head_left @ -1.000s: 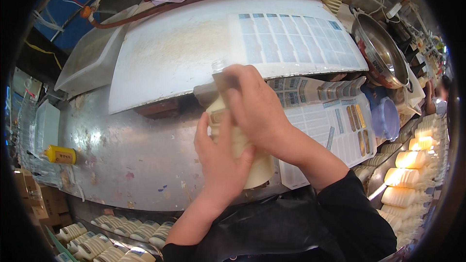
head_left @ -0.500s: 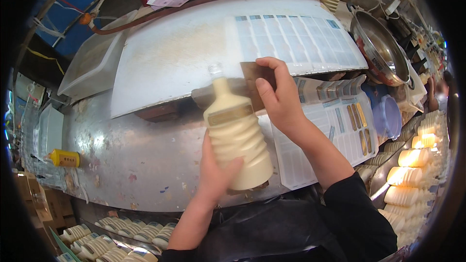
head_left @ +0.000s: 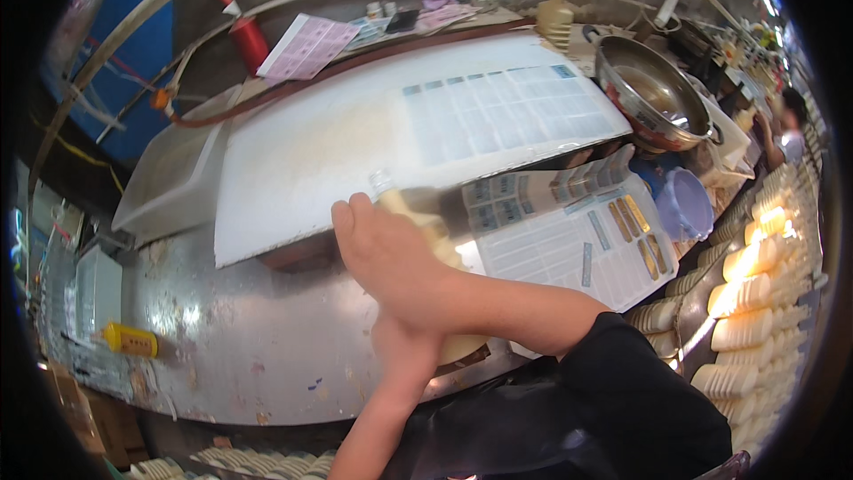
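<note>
A cream-coloured ridged plastic bottle leans over the metal table, its clear neck pointing up and away. Low on its body, my left hand is closed round it, largely covered by my right wrist. My right hand reaches across the bottle's front from the right, fingers bent over its left side. Whatever lies under the right palm is hidden. Beyond the bottle's neck is a white board. To the right lies a sheet of labels, some of them gold strips.
A translucent bin stands at the left, with a yellow bottle nearer me. A metal pan and a purple basin are at the right. Rows of cream bottles fill the right side. A person is at the far right.
My right hand has swung left across the bottle and over my left hand. The brown flat piece it held is now out of sight. The view has shifted.
</note>
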A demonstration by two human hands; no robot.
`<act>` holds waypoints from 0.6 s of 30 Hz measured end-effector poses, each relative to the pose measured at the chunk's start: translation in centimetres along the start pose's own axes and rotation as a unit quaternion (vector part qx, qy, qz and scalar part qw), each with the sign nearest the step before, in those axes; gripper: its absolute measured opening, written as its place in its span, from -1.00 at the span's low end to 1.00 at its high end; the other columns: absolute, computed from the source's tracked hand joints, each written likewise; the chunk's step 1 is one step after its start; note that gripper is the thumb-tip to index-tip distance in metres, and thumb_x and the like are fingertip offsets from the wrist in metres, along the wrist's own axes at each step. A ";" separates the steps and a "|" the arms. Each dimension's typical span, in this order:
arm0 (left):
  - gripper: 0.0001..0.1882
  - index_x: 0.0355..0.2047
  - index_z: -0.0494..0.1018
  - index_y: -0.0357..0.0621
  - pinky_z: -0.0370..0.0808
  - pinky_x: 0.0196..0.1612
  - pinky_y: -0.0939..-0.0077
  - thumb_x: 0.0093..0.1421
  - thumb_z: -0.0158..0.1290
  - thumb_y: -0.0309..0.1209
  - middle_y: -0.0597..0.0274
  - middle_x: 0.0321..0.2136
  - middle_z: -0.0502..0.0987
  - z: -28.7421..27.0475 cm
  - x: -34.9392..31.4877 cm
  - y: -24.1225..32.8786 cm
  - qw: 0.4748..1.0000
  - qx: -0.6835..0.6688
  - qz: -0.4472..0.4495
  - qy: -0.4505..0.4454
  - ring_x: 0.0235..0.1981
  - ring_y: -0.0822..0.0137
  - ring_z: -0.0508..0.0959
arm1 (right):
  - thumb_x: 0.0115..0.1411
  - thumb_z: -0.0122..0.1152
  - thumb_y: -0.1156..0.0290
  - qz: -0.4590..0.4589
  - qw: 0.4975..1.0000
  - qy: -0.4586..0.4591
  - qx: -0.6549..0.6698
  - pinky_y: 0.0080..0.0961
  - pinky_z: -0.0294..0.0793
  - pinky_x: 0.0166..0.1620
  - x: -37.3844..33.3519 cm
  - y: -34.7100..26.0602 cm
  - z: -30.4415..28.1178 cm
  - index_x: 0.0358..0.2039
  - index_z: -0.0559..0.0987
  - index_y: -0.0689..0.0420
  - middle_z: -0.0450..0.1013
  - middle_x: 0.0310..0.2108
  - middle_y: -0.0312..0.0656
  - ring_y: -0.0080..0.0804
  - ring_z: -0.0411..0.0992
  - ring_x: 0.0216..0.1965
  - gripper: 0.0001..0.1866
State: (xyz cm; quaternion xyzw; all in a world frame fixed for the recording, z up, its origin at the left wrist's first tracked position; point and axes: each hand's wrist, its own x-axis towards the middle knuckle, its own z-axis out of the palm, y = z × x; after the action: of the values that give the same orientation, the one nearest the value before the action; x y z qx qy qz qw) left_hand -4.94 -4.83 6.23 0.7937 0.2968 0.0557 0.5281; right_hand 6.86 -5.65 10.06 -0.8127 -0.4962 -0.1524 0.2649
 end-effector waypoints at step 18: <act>0.18 0.53 -0.21 -0.17 0.23 0.38 0.20 -0.01 0.24 -0.40 -0.17 0.37 0.14 1.4 1.2 -1.3 0.986 -0.096 0.115 0.072 0.33 -0.01 0.29 | 0.32 0.07 0.50 0.124 0.921 0.081 0.361 -0.12 0.39 0.17 -4.3 9.5 -1.8 0.19 0.33 0.23 0.38 0.08 0.15 0.18 0.40 0.10 -0.57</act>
State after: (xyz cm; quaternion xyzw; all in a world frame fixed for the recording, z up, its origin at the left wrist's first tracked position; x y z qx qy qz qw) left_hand -3.97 -4.97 4.27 0.7618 0.2342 0.2011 0.5696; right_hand 13.30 -13.34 6.69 -0.7015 -0.3896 0.0060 0.5967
